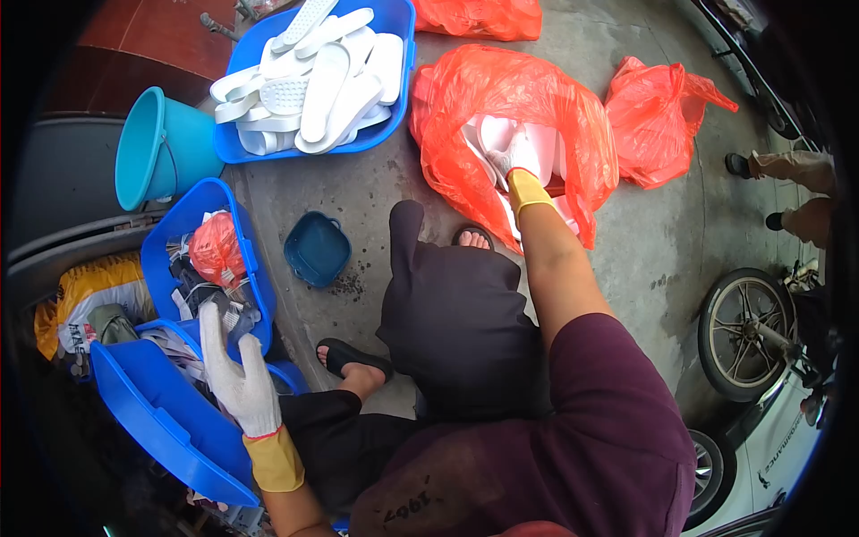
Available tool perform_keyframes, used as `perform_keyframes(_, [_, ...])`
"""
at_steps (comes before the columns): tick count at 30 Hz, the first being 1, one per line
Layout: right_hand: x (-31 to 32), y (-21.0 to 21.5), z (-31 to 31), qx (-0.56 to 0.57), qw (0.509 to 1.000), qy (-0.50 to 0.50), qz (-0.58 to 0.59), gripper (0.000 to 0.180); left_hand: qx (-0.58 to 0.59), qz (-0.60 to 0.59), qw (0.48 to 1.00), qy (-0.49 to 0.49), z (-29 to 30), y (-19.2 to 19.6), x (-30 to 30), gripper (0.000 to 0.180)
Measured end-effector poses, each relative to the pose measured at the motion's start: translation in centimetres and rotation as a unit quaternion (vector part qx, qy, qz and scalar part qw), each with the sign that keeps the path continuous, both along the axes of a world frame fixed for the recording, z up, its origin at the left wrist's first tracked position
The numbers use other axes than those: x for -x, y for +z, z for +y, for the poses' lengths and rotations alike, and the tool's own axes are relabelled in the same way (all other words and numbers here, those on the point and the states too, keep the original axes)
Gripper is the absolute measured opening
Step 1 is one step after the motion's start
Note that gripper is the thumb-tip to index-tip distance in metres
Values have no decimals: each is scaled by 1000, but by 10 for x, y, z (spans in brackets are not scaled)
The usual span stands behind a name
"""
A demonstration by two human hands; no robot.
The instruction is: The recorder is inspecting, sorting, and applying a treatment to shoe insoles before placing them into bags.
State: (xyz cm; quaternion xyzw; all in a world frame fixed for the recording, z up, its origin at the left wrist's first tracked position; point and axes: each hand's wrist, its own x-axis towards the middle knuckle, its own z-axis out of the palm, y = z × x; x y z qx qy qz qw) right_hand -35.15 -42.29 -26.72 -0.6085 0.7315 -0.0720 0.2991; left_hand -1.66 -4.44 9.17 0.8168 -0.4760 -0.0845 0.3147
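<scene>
My left hand [240,383], in a white knit glove with a yellow cuff, is over the edge of a blue bin [257,268] of straps and small packed pieces. Its visible fingers stretch out apart, and nothing shows in them. My right hand [516,157], gloved the same way, reaches into an open red plastic bag [582,134]. White slipper soles [540,148] lie in the bag around that hand. Glare blends the glove with the soles, so its fingers and any grip are unclear. Beyond, a blue tub [407,67] is heaped with white slippers [327,94].
A teal bucket [139,148] stands at the left, and a small dark blue basin [318,249] sits on the concrete floor. Another blue bin [165,421] tilts near my left arm. More red bags [658,121] lie beyond. A motorcycle wheel [747,333] and another person's legs [796,197] are at the right.
</scene>
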Motion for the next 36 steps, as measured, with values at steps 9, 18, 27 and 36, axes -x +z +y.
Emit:
perform_keyframes(9, [-22, -20, -27, -102, 994, 24, 10, 111, -78, 296, 946, 102, -19, -112, 13, 58])
perform_keyframes(18, [22, 3, 25, -38, 995, 88, 30, 57, -67, 401, 913, 22, -55, -120, 30, 54])
perform_keyframes(27, [-68, 241, -7, 60, 878, 249, -404, 38, 110, 467, 877, -38, -56, -74, 24, 79])
perform_keyframes(36, [-281, 348, 167, -215, 745, 447, -445, 59, 371, 735, 560, -89, -22, -57, -16, 96])
